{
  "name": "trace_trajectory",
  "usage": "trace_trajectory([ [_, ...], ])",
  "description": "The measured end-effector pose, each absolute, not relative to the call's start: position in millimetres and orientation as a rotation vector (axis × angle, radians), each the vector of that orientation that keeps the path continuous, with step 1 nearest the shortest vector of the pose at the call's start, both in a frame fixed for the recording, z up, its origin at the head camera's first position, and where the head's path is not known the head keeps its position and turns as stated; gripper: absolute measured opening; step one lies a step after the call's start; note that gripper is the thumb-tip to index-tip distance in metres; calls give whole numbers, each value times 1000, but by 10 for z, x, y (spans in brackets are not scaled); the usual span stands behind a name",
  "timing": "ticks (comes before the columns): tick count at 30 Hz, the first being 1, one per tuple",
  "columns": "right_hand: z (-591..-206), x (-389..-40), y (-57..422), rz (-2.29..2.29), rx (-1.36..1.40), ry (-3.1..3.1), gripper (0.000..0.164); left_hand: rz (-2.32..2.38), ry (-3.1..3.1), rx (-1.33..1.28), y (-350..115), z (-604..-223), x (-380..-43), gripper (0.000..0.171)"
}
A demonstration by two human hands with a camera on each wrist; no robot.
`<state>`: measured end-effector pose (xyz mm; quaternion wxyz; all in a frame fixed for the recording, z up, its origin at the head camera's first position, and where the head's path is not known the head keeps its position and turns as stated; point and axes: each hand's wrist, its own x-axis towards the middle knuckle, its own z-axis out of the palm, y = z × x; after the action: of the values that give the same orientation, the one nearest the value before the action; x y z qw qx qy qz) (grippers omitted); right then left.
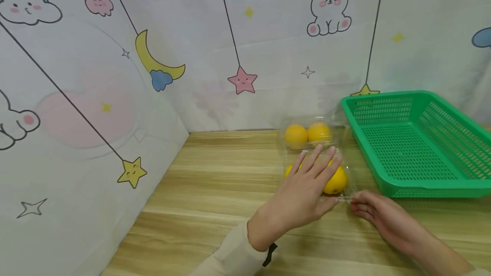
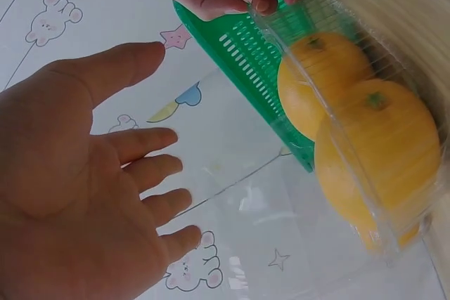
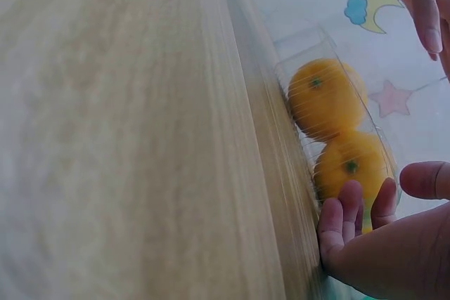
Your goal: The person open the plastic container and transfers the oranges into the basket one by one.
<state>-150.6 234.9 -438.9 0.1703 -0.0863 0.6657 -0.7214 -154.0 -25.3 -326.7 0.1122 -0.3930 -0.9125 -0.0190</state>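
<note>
A clear plastic box (image 1: 281, 152) holding several oranges (image 1: 296, 136) sits on the table near the back wall. Over its near half is my left hand (image 1: 303, 195), palm down and fingers spread, hiding part of the fruit in the head view. The left wrist view shows that hand (image 2: 91, 180) with its fingers extended, nothing in its palm, and two large oranges (image 2: 380, 145) beyond it inside the box. At the box's near right corner, my right hand (image 1: 387, 220) pinches the rim between thumb and fingers. In the right wrist view its fingertips (image 3: 349, 198) lie against the box's side.
A green perforated plastic basket (image 1: 387, 186) stands on the right, close beside the box. The wood-grain table (image 1: 215, 173) ends at a white cloth backdrop (image 1: 207, 54) with cartoon prints, which also runs along the left side.
</note>
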Motion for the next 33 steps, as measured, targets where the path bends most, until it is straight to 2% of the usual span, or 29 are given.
trace_trajectory([
  [6,-4367,-1484,2321,-2004,-186,1941,39,-121,-2881,-1234,-325,-3261,-1541,65],
  [10,-4335,-1490,2275,-1973,-125,1986,40,-207,-2988,-1242,-492,-3316,-1537,63],
  [19,-4325,-1503,2248,-1944,-68,2040,42,-418,-3082,-1165,-889,-3552,-1478,76],
  [25,-4363,-1455,2302,-1953,-59,2042,40,-583,-3096,-1124,-939,-3648,-1449,86],
  [30,-4351,-1467,2231,-1970,-57,2050,34,-667,-3093,-1100,-993,-3674,-1415,87],
  [33,-4255,-1478,2172,-1913,-3,2066,50,-687,-3083,-1098,-1018,-3687,-1403,86],
])
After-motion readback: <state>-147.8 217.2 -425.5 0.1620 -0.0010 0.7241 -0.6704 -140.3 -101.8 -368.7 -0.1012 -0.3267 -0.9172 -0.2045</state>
